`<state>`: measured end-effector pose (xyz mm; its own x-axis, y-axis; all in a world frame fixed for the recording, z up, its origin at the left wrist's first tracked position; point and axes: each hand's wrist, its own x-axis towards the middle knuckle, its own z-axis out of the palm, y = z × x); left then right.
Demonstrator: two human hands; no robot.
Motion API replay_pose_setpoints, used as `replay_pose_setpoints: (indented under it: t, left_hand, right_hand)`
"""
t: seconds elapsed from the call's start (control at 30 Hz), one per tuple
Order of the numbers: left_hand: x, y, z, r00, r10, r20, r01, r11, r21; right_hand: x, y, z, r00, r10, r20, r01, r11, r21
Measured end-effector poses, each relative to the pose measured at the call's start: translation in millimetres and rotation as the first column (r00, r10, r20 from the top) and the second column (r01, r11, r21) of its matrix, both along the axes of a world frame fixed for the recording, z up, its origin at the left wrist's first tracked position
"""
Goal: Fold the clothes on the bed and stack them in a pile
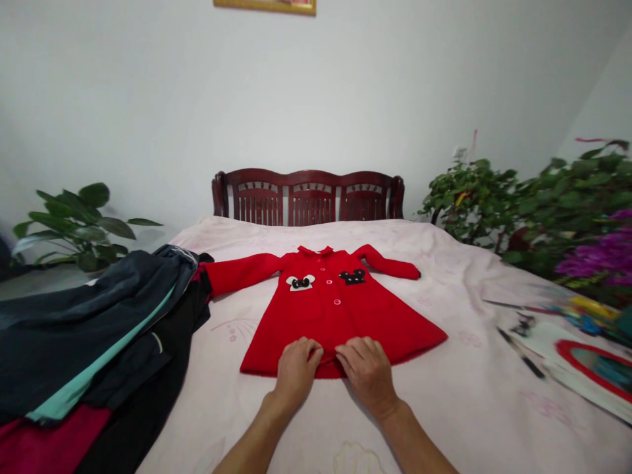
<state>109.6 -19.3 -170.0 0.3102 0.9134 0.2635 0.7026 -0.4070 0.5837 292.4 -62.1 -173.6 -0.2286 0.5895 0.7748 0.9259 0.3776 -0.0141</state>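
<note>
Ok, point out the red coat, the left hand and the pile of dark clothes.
red coat (345, 322): head view, front panel below the buttons.
left hand (296, 367): head view, back of the hand.
pile of dark clothes (99, 309): head view, top dark-blue garment.

Pale pink bedsheet (444, 408) spread flat, dark red wooden headboard (309, 197) against the white wall (197, 99). At left, a heap of dark clothes (89, 329) with a teal stripe, near a broad-leaved plant (79, 224). At right, leafy plants (494, 191), purple flowers (597, 257), papers (582, 375) and a pen (521, 355). Up top, a gilt frame edge (265, 6).
</note>
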Motion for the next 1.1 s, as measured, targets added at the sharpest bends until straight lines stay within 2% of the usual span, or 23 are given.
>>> replay_pose_setpoints:
  t: [0.2, 0.4, 0.53, 0.67, 0.8, 0.97, 1.1]
  left_hand:
    - [-1.0, 0.9, -1.1, 1.0, -0.025, 0.019, 0.025, 1.0, 0.002]
    - [-11.9, 5.0, -5.0, 0.986, -0.164, 0.042, 0.165, 0.986, -0.009]
    - [-17.2, 7.7, -8.1, 0.97, -0.221, 0.102, 0.223, 0.975, -0.01]
    - [-17.2, 8.5, -8.8, 0.971, -0.208, 0.12, 0.212, 0.977, -0.017]
    - [-16.7, 9.1, -10.3, 0.971, -0.19, 0.148, 0.194, 0.981, -0.016]
    - [-16.0, 11.8, -12.8, 0.968, -0.155, 0.196, 0.167, 0.985, -0.044]
    - [-14.8, 13.4, -13.0, 0.963, -0.134, 0.234, 0.154, 0.986, -0.07]
  right_hand:
    - [-6.9, 5.4, -0.5, 0.993, -0.077, 0.088, 0.078, 0.997, -0.011]
    - [-13.6, 7.9, -0.5, 0.977, -0.128, 0.169, 0.135, 0.99, -0.03]
    - [-11.7, 10.1, -3.5, 0.982, -0.139, 0.128, 0.145, 0.989, -0.039]
    - [-3.2, 11.2, -5.3, 0.991, -0.135, -0.002, 0.134, 0.99, -0.039]
    - [0.0, 5.0, -1.1, 0.991, -0.072, -0.109, 0.076, 0.997, 0.029]
    - [-17.5, -2.1, 4.8, 0.998, 0.058, -0.005, -0.058, 0.998, 0.015]
    - [-27.8, 2.2, 1.0, 0.999, 0.021, 0.04, -0.02, 0.999, -0.03]
